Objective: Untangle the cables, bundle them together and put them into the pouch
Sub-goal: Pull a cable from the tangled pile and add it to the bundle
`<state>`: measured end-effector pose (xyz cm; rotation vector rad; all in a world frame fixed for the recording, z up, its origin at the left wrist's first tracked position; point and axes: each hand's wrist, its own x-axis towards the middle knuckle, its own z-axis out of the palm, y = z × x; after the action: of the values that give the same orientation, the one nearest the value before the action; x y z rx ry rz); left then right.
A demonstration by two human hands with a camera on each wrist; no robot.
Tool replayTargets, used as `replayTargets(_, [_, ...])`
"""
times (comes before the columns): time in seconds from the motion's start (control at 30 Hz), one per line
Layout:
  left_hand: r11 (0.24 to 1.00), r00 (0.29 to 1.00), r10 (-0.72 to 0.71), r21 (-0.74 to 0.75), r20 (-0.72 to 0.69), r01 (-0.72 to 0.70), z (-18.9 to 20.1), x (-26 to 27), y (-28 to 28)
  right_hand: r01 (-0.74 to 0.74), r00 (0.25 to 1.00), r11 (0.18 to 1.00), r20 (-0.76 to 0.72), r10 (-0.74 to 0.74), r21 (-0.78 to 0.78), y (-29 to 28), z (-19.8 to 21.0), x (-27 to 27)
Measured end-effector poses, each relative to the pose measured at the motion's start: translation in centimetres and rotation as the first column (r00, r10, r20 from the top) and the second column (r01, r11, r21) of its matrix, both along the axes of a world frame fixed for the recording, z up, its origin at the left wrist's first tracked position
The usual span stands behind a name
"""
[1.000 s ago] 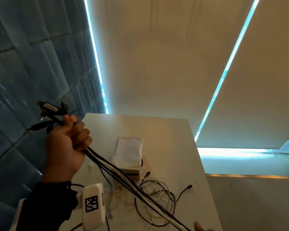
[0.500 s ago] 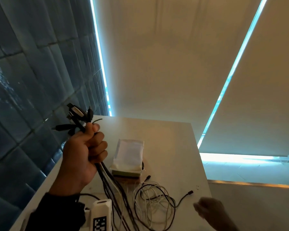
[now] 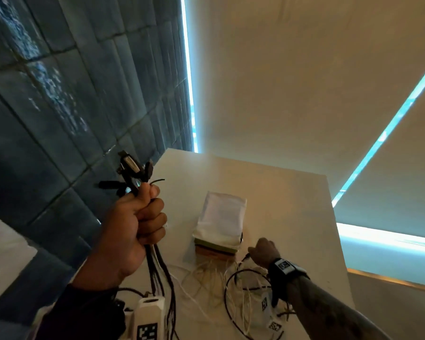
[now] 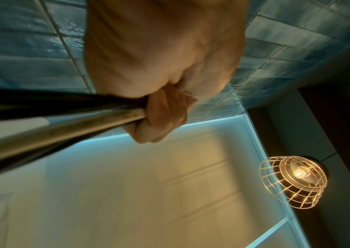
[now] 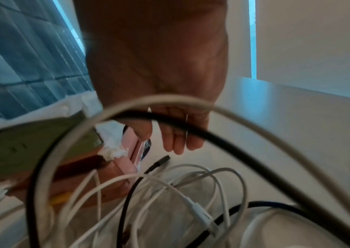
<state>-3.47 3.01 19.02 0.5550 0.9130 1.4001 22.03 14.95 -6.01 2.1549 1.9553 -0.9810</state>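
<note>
My left hand (image 3: pixel 138 224) is raised over the table's left side and grips a bundle of black and white cables (image 3: pixel 160 273). Their plugs (image 3: pixel 133 170) stick out above the fist, and the strands hang down to the table. The left wrist view shows the fist (image 4: pixel 161 94) closed round the cables (image 4: pixel 63 127). Loose white and black cables (image 3: pixel 231 288) lie tangled on the table. My right hand (image 3: pixel 263 251) reaches over them beside the white pouch (image 3: pixel 221 217). Its fingers (image 5: pixel 178 139) hang relaxed just above a black plug (image 5: pixel 161 161) and hold nothing.
The pouch lies on a green and brown stack (image 3: pixel 216 249) in the middle of the white table (image 3: pixel 292 204). A blue tiled wall (image 3: pixel 59 119) runs along the left, with blinds behind the table. A wire-cage lamp (image 4: pixel 293 181) hangs overhead.
My right hand has come in from the lower right edge to the black plug beside the pouch. My left hand still grips the bundle, now more upright, and the cables hang straight down.
</note>
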Motion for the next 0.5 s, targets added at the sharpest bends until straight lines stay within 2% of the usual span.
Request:
replayTargets(0.2, [0.998, 0.999, 0.019, -0.052, -0.033, -0.021, -0.3, -0.5, -0.2, -0.039, 0.990, 0.992, 0.131, 0.055, -0.124, 0.0, -3.0, -2.2])
replayTargets(0.3, [0.998, 0.999, 0.000, -0.056, -0.046, -0.003, -0.6, 0.0, -0.1, 0.030, 0.994, 0.991, 0.107, -0.016, -0.129, -0.7, -3.8, -2.2])
replayTargets(0.37, [0.999, 0.998, 0.000, -0.053, -0.068, -0.004, -1.0, 0.4, 0.0, 0.164, 0.986, 0.982, -0.020, -0.166, -0.096, -0.5, -3.5, -1.7])
replayTargets(0.4, [0.999, 0.997, 0.005, -0.053, -0.081, -0.009, -1.2, 0.6, 0.1, 0.250, 0.959, 0.965, -0.119, -0.258, -0.079, -0.4, -3.1, -1.4])
replayTargets(0.47, [0.999, 0.996, 0.015, -0.048, -0.089, -0.020, -1.8, 1.1, 0.3, 0.404, 0.862, 0.915, -0.334, -0.382, -0.003, -0.3, -1.5, -1.0])
replayTargets(0.5, [0.999, 0.996, 0.020, -0.046, -0.088, -0.024, -2.2, 1.4, 0.5, 0.483, 0.790, 0.875, -0.451, -0.415, 0.041, -0.5, -0.4, -0.8])
